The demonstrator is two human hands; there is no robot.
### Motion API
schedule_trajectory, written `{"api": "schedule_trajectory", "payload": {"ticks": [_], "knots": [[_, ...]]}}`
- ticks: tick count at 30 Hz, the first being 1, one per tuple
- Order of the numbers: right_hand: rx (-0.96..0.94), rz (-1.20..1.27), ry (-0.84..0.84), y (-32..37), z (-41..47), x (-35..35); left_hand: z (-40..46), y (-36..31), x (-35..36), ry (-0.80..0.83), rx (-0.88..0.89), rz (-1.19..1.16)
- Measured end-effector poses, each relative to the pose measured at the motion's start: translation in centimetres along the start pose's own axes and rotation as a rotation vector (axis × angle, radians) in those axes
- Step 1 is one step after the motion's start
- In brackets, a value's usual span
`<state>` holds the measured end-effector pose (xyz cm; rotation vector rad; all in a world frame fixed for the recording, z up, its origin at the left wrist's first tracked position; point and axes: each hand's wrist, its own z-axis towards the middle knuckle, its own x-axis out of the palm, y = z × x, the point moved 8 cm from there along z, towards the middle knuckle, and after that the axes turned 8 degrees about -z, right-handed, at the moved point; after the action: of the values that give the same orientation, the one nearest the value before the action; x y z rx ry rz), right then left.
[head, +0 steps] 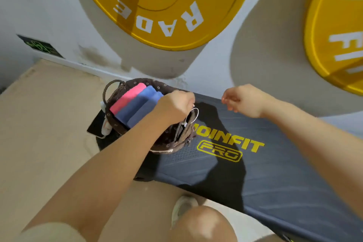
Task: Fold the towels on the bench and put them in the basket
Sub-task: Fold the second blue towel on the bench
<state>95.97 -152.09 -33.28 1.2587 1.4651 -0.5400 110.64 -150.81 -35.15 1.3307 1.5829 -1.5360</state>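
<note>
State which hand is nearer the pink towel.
Left. The left hand is over the basket holding the pink towel; the right hand hovers over the bench.

I note soft, matt terry towels (135, 104) in a brown printed-cloth basket (176, 137), frame centre. Bench (275, 173) pad: matt, textured dark vinyl. Weight plates (157, 6), top: glossy yellow.

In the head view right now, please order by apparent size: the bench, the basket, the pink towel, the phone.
1. bench
2. basket
3. pink towel
4. phone, partly hidden by the basket, so its rank against the towel is unsure.
</note>
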Motion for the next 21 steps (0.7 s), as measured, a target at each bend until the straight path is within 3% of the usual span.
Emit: {"api": "schedule_trajectory", "payload": {"ticks": [2, 5, 8, 11, 16, 21], "knots": [[0.130, 0.046, 0.055, -2.9, -3.6, -1.1, -0.4, -3.8, -2.0, -0.013, 0.039, -0.057], [0.256, 0.115, 0.152, -5.0, -9.1, -2.0, -1.7, -10.6, -3.4, 0.042, 0.233, -0.075], [0.292, 0.091, 0.335, -4.4, -14.5, -2.6, -3.8, -15.2, -4.5, 0.179, 0.189, -0.125], [0.351, 0.094, 0.415, -4.2, -19.3, -5.4, -6.1, -19.0, -6.3, 0.321, 0.193, -0.077], [0.509, 0.176, 0.466, -3.9, -27.3, -12.3, -8.8, -25.9, -11.4, 0.597, 0.298, 0.067], [0.712, 0.284, 0.307, -4.6, -36.0, -18.7, -10.1, -34.9, -13.9, 0.725, 0.493, 0.203]]}}
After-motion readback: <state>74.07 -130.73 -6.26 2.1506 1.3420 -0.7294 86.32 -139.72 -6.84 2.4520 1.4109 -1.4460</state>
